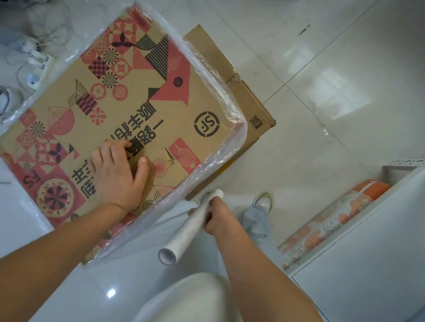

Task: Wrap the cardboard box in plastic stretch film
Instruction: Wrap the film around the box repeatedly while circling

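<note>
A: From the head view, where does the cardboard box sit?

B: Flat on the tiled floor, printed face up, its long axis running from the lower left to the upper right. Stretch film already bunches along the box's right and near edges. A plain cardboard sheet pokes out from under the box's far right corner.

A: And the hands?

B: The left hand lies on the box's top face, near its nearer edge, fingers spread and pressing flat, gripping nothing. The right hand is off the box, just past its near right corner, fingers clenched around the film roll.

A: How does the roll lie against the box?

B: Roughly parallel to the box's right edge, with a sheet of film stretching from it to that corner. So I judge the next pass must carry the roll around the box's near side, while the left hand pins the box.
</note>
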### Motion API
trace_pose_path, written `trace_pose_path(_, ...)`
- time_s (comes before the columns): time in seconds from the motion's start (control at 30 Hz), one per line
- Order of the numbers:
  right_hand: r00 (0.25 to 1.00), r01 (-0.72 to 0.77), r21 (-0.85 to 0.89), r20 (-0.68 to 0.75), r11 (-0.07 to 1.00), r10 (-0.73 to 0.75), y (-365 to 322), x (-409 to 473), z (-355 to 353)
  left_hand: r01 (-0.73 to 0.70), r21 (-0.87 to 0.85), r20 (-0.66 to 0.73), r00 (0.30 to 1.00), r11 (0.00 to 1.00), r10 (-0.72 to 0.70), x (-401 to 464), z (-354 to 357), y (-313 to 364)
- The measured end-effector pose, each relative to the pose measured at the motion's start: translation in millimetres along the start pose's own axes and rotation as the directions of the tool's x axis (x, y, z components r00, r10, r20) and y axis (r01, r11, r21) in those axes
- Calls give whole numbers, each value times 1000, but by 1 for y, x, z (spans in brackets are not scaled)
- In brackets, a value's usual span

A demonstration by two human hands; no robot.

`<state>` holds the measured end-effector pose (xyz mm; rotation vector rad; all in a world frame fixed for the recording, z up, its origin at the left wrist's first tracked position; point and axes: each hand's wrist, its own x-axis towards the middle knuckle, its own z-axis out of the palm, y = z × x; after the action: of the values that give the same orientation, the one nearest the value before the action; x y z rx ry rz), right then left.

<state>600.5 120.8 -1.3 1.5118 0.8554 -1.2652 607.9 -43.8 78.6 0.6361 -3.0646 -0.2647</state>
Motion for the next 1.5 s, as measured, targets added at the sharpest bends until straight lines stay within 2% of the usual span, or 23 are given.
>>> trace_pose_path(0.1, 999, -33, -113, 21, 993, 36, -9, -1, 1, 9, 6, -18, 1000, 1000, -9, 0, -1, 2)
trace_pose_path(0.17, 997, -21, -219, 71, 976, 38, -14, -3, 1, 8, 17, -28, 1000, 1000, -7, -1, -1, 3)
trace_pose_path(0.27, 994, 11, -282, 111, 959, 21, -21, -15, 0, -9, 32, -22, 1000, 999, 9, 2, -2, 2)
trace_pose_path(0.33, 989, 82, -251, 137, 964, -48, -24, -12, 3, -24, 55, -26, 999, 998, 26, 2, -3, 1)
trace_pose_path(0.4, 989, 143, -233, 72, 962, -130, -23, 19, 6, -57, 101, -29, 998, 993, 61, 1, -4, 1)
trace_pose_path(0.43, 989, 144, -237, 61, 961, -133, -25, 24, 5, -78, 126, -26, 996, 989, 82, 2, -6, 1)
trace_pose_path(0.53, 984, 87, -144, 168, 986, -62, -36, -4, 2, -74, 169, -3, 997, 983, 76, 11, -12, 9)
trace_pose_path(0.6, 991, 110, -270, 108, 956, -83, -43, -7, -4, 69, 151, -23, 998, 986, -66, 23, -18, 24)
trace_pose_path(0.63, 995, 80, -295, 72, 952, -62, -43, -5, -6, 184, 129, -46, 983, 974, -180, 31, -19, 32)
trace_pose_path(0.67, 997, 35, -314, 73, 949, -12, -42, -9, -7, 328, 112, -60, 945, 938, -323, 40, -17, 41)
trace_pose_path(0.73, 993, 38, -399, 117, 916, 10, -44, -9, -8, 585, 98, -54, 811, 805, -582, 57, -11, 63)
trace_pose_path(0.8, 988, -8, -410, 137, 912, 71, -47, -8, -11, 713, 75, -54, 701, 697, -711, 66, 1, 80)
trace_pose_path(0.83, 984, -17, -396, 158, 918, 87, -49, -8, -14, 737, 77, -64, 676, 672, -734, 67, 8, 86)
trace_pose_path(0.93, 986, 29, -317, 163, 948, 25, -62, -5, -20, 748, 92, -98, 664, 657, -742, 64, 17, 93)
trace_pose_path(1.1, 989, 47, -307, 146, 950, -2, -73, 3, -25, 720, 88, -80, 694, 688, -716, 65, 17, 89)
trace_pose_path(1.23, 983, 64, -376, 181, 924, 6, -72, 2, -18, 714, 86, -70, 700, 695, -710, 63, 17, 90)
trace_pose_path(1.33, 982, 39, -490, 182, 871, 58, -77, -1, -19, 715, 84, -61, 698, 694, -713, 62, 16, 90)
trace_pose_path(1.5, 994, 36, -535, 108, 844, 27, -97, -2, -26, 705, 67, -29, 709, 706, -705, 62, 15, 93)
